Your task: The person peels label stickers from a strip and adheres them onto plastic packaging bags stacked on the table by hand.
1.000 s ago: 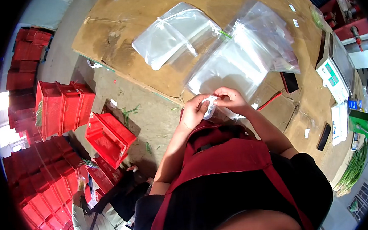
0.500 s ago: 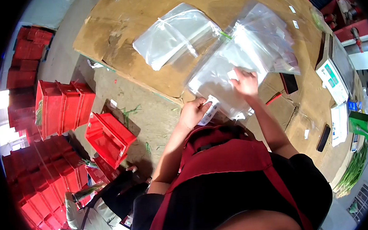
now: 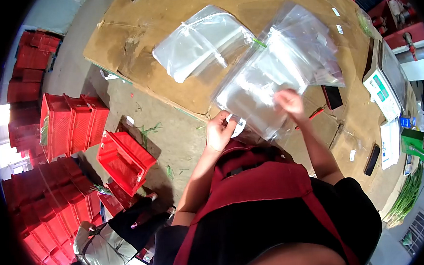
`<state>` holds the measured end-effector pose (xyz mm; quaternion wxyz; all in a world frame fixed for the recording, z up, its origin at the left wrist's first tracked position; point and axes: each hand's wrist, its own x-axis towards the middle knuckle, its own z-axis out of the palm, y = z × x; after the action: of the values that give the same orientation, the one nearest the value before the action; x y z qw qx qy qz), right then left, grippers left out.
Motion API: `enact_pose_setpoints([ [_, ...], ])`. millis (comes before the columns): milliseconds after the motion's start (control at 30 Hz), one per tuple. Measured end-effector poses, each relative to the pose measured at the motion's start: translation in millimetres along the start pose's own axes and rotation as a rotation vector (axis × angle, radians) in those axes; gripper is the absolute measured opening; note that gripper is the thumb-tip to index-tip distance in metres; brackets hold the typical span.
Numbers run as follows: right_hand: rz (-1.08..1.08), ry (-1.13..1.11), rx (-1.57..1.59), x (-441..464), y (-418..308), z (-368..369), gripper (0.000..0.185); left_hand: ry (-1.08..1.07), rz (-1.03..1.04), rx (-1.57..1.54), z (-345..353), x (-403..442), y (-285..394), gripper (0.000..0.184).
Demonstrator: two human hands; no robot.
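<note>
My left hand (image 3: 220, 131) pinches a strip of white printed labels (image 3: 238, 125) near the table's front edge. To the right, my right hand (image 3: 289, 102) is over a stack of clear plastic bags (image 3: 253, 93); its fingers are blurred by motion. Whether it holds anything cannot be made out. A second stack of clear bags (image 3: 201, 41) lies farther back to the left. A green strip (image 3: 260, 42) rests between the two stacks.
A dark phone (image 3: 333, 96), a red pen (image 3: 311, 116), a scale (image 3: 383, 85) and a black device (image 3: 372, 159) lie on the right. Red crates (image 3: 126, 161) stand on the floor at left, near another person (image 3: 105, 251). Green stalks (image 3: 408, 195) lie at lower right.
My right hand has left the labels at my left hand and moved over the bag stack, then slightly lower. My left hand still holds the label strip. The other person's arms have shifted.
</note>
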<state>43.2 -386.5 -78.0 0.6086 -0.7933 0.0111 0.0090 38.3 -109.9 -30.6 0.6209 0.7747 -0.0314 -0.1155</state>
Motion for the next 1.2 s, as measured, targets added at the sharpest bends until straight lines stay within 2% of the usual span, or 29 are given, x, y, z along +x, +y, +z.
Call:
enact_pose_setpoints([
  [33,-0.003,0.281,-0.045,5.0,26.9,-11.6,0.012,-0.010,-0.039,0.025,-2.3,-0.8,-2.8,0.009],
  [67,0.099,0.631,0.531,19.4,52.8,-27.7,0.016,-0.005,-0.045,0.027,-4.9,-2.7,-2.7,0.009],
  [100,-0.295,0.914,0.479,18.0,33.6,-91.0,0.028,-0.007,-0.091,0.030,-7.0,-2.9,-2.0,0.008],
  [167,-0.314,1.037,0.134,13.3,-67.6,-41.6,0.022,-0.023,-0.130,0.032,-4.6,-1.4,3.7,0.009],
  [233,-0.336,0.643,-0.053,2.7,-63.6,-10.1,0.023,-0.130,0.011,-0.087,6.0,-2.1,13.3,0.013],
  [300,-0.345,0.233,-0.226,-3.7,-51.3,13.9,0.027,-0.274,0.099,0.095,11.3,0.2,26.9,0.015],
  [333,-0.347,0.023,-0.304,-5.3,-47.3,24.3,0.029,-0.294,0.172,0.082,16.5,2.0,30.5,0.015],
  [400,-0.197,-0.285,-0.160,-6.6,-55.6,42.8,0.026,-0.302,0.244,0.080,15.9,5.6,27.0,0.016],
  [433,-0.039,-0.375,0.055,-6.3,-62.2,48.5,0.020,-0.303,0.149,0.025,14.2,7.2,18.7,0.012],
  [467,-0.068,-0.219,0.302,-6.9,-49.6,61.9,0.013,-0.311,0.052,-0.032,12.4,7.3,11.3,0.010],
  [500,-0.063,-0.213,0.305,-5.6,-47.4,65.7,0.013,-0.318,0.048,-0.030,8.3,8.2,4.3,0.010],
  [567,-0.164,0.002,0.045,8.1,-43.0,63.4,0.012,-0.318,-0.032,0.286,-1.9,14.7,2.0,0.009],
  [600,-0.274,0.088,-0.275,16.6,-39.0,56.3,0.012,-0.347,-0.091,0.358,-5.5,15.6,5.7,0.009],
  [633,-0.279,0.133,-0.655,22.8,-16.9,49.5,0.013,-0.346,-0.090,0.359,-5.8,15.5,3.2,0.009],
  [700,-0.340,0.331,-0.970,30.4,-14.5,35.0,0.019,-0.305,-0.099,0.193,-7.8,12.3,-3.9,0.010],
  [733,-0.349,0.331,-0.966,32.5,-15.4,28.4,0.019,-0.297,-0.095,0.196,-6.6,12.6,-2.7,0.010],
  [800,-0.213,0.236,-0.818,22.3,-17.4,22.2,0.025,-0.170,-0.053,-0.194,-1.8,4.5,-0.7,0.006],
  [833,-0.208,0.233,-0.818,16.2,-21.5,23.3,0.025,-0.171,-0.058,-0.194,-2.5,3.6,-1.1,0.006],
  [900,-0.571,0.047,-0.756,3.0,-29.6,24.5,0.025,-0.181,0.121,-0.101,-2.7,4.6,-1.4,0.003],
  [933,-0.515,0.070,-0.702,-3.4,-24.9,28.6,0.021,-0.239,-0.026,-0.006,-5.9,3.0,4.5,0.004],
  [1033,-0.413,0.078,-0.719,1.4,7.0,25.7,0.018,-0.296,0.015,0.157,-0.1,7.0,23.8,0.009],
  [1067,-0.358,0.069,-0.649,4.4,8.5,25.9,0.018,-0.276,0.029,0.105,4.0,7.1,19.5,0.011],
  [1200,-0.454,-0.001,-0.630,4.9,-20.6,24.1,0.018,-0.304,-0.002,0.101,0.7,8.2,6.2,0.010],
])
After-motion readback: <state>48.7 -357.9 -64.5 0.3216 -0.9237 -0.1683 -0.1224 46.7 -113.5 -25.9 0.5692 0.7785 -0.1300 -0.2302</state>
